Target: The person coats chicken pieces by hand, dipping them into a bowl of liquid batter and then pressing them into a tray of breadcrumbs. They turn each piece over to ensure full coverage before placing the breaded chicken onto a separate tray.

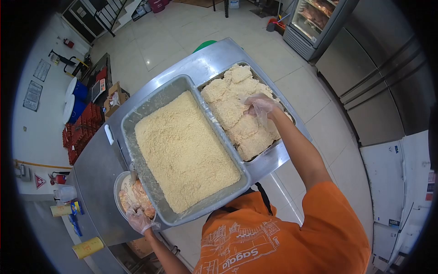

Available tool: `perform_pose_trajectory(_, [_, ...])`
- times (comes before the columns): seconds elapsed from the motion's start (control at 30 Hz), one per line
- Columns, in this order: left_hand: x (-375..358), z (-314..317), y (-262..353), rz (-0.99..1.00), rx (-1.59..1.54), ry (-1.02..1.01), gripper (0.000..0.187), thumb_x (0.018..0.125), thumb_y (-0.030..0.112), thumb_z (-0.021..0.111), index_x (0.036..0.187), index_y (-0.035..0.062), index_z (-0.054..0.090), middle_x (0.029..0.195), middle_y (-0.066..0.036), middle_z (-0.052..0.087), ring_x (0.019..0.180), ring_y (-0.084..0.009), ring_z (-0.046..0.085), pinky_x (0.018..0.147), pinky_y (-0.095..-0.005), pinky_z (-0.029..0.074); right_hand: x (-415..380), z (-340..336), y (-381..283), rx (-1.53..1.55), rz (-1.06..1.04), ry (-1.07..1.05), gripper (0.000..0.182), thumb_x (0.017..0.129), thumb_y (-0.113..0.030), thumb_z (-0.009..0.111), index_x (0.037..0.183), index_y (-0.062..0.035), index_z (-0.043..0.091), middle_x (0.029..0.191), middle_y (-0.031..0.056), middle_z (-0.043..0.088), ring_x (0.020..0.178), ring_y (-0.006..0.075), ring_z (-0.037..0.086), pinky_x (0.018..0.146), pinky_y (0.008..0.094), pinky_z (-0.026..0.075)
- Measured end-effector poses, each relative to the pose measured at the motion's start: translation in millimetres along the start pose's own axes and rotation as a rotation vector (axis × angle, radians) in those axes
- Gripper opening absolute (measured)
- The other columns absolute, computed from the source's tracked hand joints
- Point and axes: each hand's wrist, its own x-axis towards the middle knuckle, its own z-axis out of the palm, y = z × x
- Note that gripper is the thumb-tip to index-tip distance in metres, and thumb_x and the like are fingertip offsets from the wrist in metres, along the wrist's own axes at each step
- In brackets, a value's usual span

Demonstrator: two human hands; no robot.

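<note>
My right hand [263, 108], in a clear plastic glove, has its fingers curled down on a breaded meat piece in the metal tray [249, 160]. Flat breaded pieces [230, 112] fill that tray in overlapping layers. At the lower left, my gloved left hand [139, 221] reaches over the rim of a round bowl [117, 197]. Its fingers lie loosely spread against wet orange-pink meat [137, 194] in pale batter. Between the hands is a large grey tub [157, 214] holding a deep bed of pale breadcrumbs [185, 148].
Under the containers is a steel table [182, 64]. A white handle [109, 134] pokes out beside the tub. Red crates [84, 130] and blue buckets [77, 102] stand at the left. Steel refrigerators [365, 77] line the right side. Yellow rolls [88, 248] lie at lower left.
</note>
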Motion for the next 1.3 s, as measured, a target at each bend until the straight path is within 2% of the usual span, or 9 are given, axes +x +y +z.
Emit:
perform_pose_trajectory(0.17, [5,6,-18,0.000,0.040,-0.006,0.012,0.080,0.004,0.062,0.092,0.0015,0.066,0.095,-0.011,0.068,0.092,-0.0257,0.063,0.086,-0.0360,0.047,4,-14,-14,-0.372,-0.079,-0.080,0.024,0.088,-0.027,0.065,0.090,-0.0027,0.064,0.076,0.0076,0.062,0.070,0.0180,0.066,0.060,0.0284,0.051])
perform_pose_trajectory(0.27, [8,4,-25,-0.027,0.058,-0.008,0.012,0.080,0.003,0.062,0.091,0.0016,0.067,0.095,-0.011,0.069,0.092,-0.0255,0.063,0.085,-0.0355,0.048,-8,-5,-33,-0.823,-0.332,0.226,0.032,0.092,-0.034,0.059,0.098,-0.0044,0.068,0.084,0.0129,0.068,0.081,0.0227,0.069,0.067,0.0324,0.053])
perform_pose_trajectory(0.37, [8,4,-19,-0.027,0.084,-0.008,0.017,0.079,0.002,0.063,0.096,0.0000,0.067,0.091,-0.011,0.070,0.086,-0.0242,0.064,0.081,-0.0345,0.049,-22,35,-15,-0.414,-0.721,0.174,0.037,0.097,-0.037,0.048,0.118,-0.0114,0.064,0.110,0.0173,0.067,0.105,0.0288,0.064,0.085,0.0405,0.050])
perform_pose_trajectory(0.47, [5,-2,-11,-0.071,0.076,-0.013,0.022,0.078,0.001,0.064,0.100,-0.0020,0.066,0.092,-0.011,0.070,0.086,-0.0246,0.065,0.080,-0.0348,0.049,-8,62,28,-1.256,-1.062,0.360,0.042,0.096,-0.036,0.043,0.131,-0.0165,0.055,0.135,0.0164,0.054,0.127,0.0299,0.049,0.098,0.0483,0.040])
perform_pose_trajectory(0.53, [7,1,1,-0.075,0.060,-0.012,0.024,0.078,0.000,0.064,0.102,-0.0028,0.066,0.097,-0.013,0.070,0.090,-0.0257,0.065,0.082,-0.0351,0.050,-7,64,11,-1.284,-0.900,0.250,0.046,0.096,-0.041,0.040,0.132,-0.0144,0.053,0.137,0.0140,0.052,0.130,0.0285,0.044,0.101,0.0481,0.034])
perform_pose_trajectory(0.77, [9,-1,15,0.094,0.077,-0.112,0.041,0.078,-0.003,0.063,0.119,-0.0021,0.062,0.119,-0.017,0.064,0.109,-0.0286,0.061,0.096,-0.0351,0.046,-6,80,24,-1.184,-1.305,0.400,0.043,0.095,-0.043,0.040,0.129,-0.0216,0.055,0.129,0.0110,0.055,0.124,0.0279,0.047,0.093,0.0510,0.033])
perform_pose_trajectory(1.0, [17,-6,30,0.076,-0.034,-0.307,0.043,0.080,-0.002,0.063,0.123,-0.0006,0.061,0.118,-0.016,0.066,0.108,-0.0279,0.062,0.095,-0.0350,0.046,-24,92,19,-1.008,-1.097,0.376,0.039,0.094,-0.037,0.042,0.120,-0.0112,0.057,0.122,0.0118,0.056,0.123,0.0312,0.046,0.103,0.0507,0.032])
perform_pose_trajectory(1.2, [55,-1,25,0.017,0.741,-0.562,0.030,0.082,-0.002,0.056,0.112,-0.0020,0.064,0.105,-0.021,0.068,0.101,-0.0291,0.065,0.084,-0.0369,0.048,-86,157,-22,-0.493,-1.421,0.445,0.022,0.089,-0.022,0.056,0.107,-0.0103,0.062,0.119,0.0125,0.056,0.118,0.0317,0.050,0.097,0.0449,0.042])
perform_pose_trajectory(1.3, [49,13,34,-0.284,0.181,-0.283,0.025,0.084,-0.003,0.052,0.105,-0.0027,0.065,0.097,-0.020,0.068,0.092,-0.0293,0.065,0.080,-0.0371,0.047,-123,193,-19,-0.409,-1.447,0.261,0.014,0.087,-0.022,0.056,0.094,-0.0129,0.064,0.104,0.0100,0.058,0.107,0.0297,0.055,0.087,0.0436,0.047])
